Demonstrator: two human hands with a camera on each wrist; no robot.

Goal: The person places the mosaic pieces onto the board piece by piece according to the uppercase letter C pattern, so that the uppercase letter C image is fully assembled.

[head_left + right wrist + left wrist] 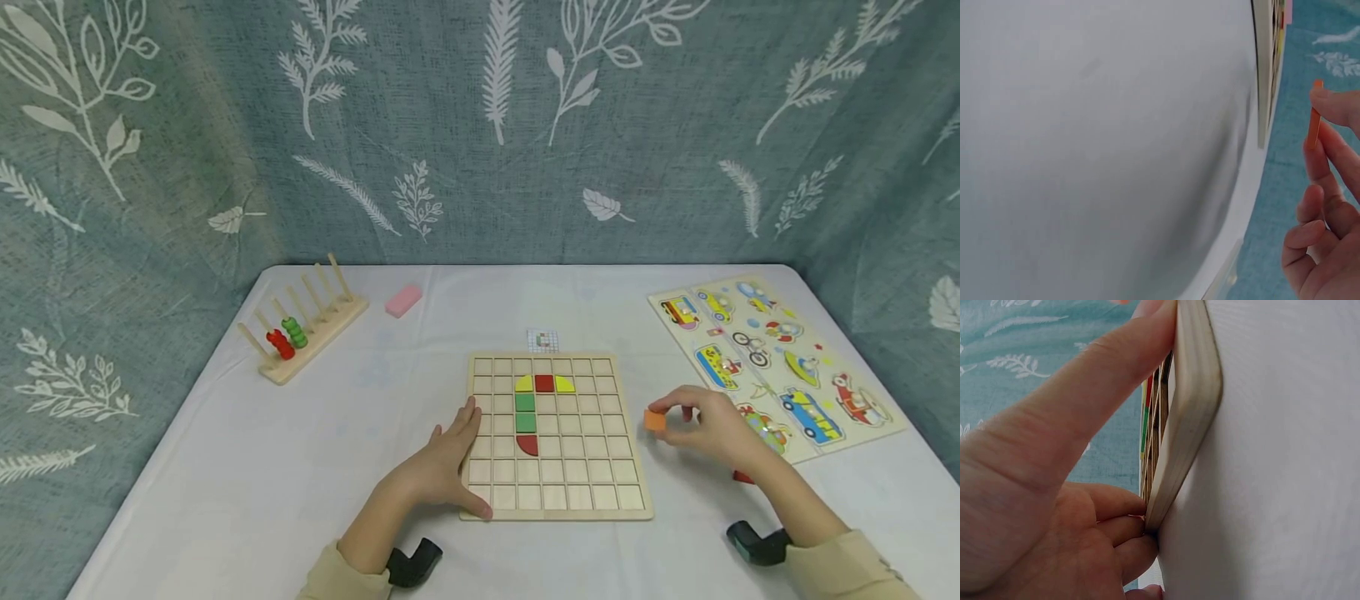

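A wooden grid board [592, 497] lies on the white table in front of me. My left hand [438, 467] is spread along its left side, fingers at that edge and thumb at the front left corner. In the left wrist view the thumb [1097, 381] lies over the board's rim [1194, 394]. Right of the board, my right hand [708, 423] pinches an orange square tile [654, 420] between thumb and fingertips; the right wrist view shows this thin tile [1314, 128] edge-on. Set in the grid are green squares [526, 412], a red square [543, 383], yellow quarter-rounds [564, 384] and a red quarter-round [528, 445].
A small pattern card [543, 340] lies behind the board. At the back left are a peg stand [318, 342] with red and green beads and a pink block [403, 301]. A picture puzzle board [780, 358] covers the right side. Something red [742, 477] shows beside the right forearm.
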